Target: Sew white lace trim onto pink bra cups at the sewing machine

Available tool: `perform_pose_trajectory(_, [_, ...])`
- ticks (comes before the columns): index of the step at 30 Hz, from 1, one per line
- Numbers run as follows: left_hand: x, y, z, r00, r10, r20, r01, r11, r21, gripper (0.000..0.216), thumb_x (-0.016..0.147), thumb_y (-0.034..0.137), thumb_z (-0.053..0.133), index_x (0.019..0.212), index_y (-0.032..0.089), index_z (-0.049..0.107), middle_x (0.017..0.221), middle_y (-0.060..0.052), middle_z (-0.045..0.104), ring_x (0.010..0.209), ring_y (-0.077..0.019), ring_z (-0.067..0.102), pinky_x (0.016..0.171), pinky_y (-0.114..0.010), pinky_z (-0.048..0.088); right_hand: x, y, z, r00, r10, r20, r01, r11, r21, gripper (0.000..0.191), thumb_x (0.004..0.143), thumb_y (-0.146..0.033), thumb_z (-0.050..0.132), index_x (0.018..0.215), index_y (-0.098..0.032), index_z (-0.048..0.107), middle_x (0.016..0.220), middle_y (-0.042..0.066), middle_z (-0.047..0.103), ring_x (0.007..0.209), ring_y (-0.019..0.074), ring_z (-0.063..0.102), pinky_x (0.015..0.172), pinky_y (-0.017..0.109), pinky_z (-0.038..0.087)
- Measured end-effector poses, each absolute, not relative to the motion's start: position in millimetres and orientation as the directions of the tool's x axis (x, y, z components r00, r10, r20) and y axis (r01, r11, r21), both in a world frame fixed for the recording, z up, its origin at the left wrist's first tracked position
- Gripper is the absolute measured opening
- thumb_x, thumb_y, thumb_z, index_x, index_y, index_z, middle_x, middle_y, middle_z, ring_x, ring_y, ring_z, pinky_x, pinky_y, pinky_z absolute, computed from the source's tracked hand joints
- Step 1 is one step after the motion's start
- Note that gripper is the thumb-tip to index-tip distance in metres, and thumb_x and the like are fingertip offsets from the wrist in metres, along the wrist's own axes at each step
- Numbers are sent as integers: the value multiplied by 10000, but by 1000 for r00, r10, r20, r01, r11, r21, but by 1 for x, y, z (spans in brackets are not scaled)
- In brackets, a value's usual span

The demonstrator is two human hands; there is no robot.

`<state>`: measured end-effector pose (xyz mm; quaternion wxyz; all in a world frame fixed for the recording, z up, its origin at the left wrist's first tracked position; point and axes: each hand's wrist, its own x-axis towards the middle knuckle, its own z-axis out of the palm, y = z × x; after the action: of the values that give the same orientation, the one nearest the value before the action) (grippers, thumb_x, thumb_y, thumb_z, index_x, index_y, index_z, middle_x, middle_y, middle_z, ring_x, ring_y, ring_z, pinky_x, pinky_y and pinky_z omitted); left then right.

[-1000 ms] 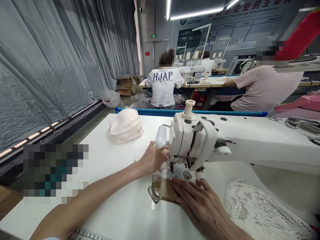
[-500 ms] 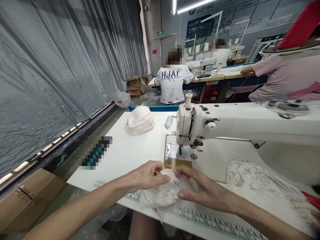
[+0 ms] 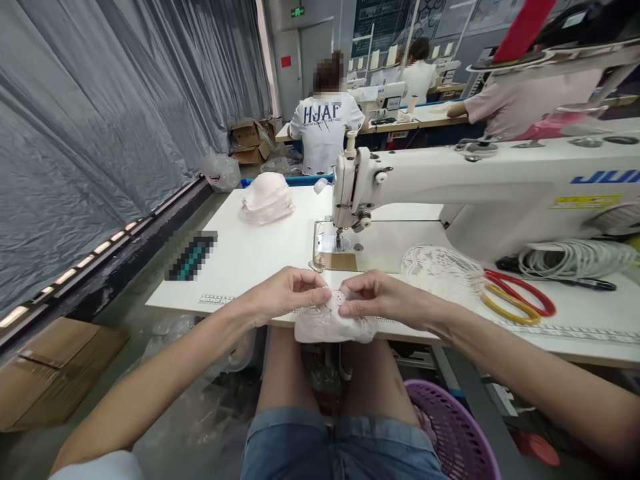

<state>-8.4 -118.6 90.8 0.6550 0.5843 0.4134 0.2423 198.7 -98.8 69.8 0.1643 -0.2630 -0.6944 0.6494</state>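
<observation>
Between my hands hangs a piece of white lace fabric [image 3: 334, 325] at the table's front edge, its lower part drooping over the edge. My left hand [image 3: 293, 293] pinches its upper left side between thumb and fingers. On the upper right side, my right hand [image 3: 373, 297] pinches the same piece. Just beyond my hands stands a white sewing machine [image 3: 350, 190], its needle and presser foot above a metal plate [image 3: 326, 244]. More white lace [image 3: 440, 263] lies to the right of the needle. A pale stack of fabric pieces [image 3: 267, 199] rests at the back left.
Red- and yellow-handled scissors [image 3: 520, 300] and a coil of white cord [image 3: 570, 260] lie at the right. Below the table is a purple basket [image 3: 450, 427]; a cardboard box [image 3: 55, 370] sits on the floor at left. A co-worker in a white shirt [image 3: 325, 127] sits ahead.
The view has tilted down and shifted right, showing my lap and the scissors. My hands have drawn the lace back to the table's front edge, and my right fingers have closed on it.
</observation>
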Motion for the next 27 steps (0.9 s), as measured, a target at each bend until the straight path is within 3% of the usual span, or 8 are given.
perform_pose_trajectory(4, [-12,-118,99,520,825,-222,111,192,975,296,664,381,758,726,109,659,681,-9,595,648,-99,498,640,-217,368,195,-96,80,-805,588,-80,130,44,-991,332,749,-400,695,623,-137,537,567,-63,388,535,68,315,499,223,222])
perform_pose_trajectory(10, [-18,-110,100,414,884,-218,14,233,972,352,611,394,798,696,101,623,631,10,566,599,-82,489,604,-202,360,196,-84,79,-797,597,-96,109,-14,-994,264,699,-346,744,687,-119,610,636,-22,547,615,96,458,593,235,333])
perform_pose_trajectory(16, [-19,-96,97,386,899,-205,-64,248,967,363,607,376,808,732,94,617,662,-6,605,592,-88,544,609,-207,410,204,-78,70,-807,580,-110,114,-30,-993,258,697,-353,747,691,-129,619,652,-24,559,632,102,471,613,242,352])
perform_pose_trajectory(27, [-13,-48,106,298,939,-170,-99,208,973,397,568,379,827,733,90,611,652,-10,606,573,-93,545,575,-209,420,215,-51,78,-721,690,-61,97,14,-995,286,731,-391,715,711,-144,571,666,-32,523,662,108,472,652,241,365])
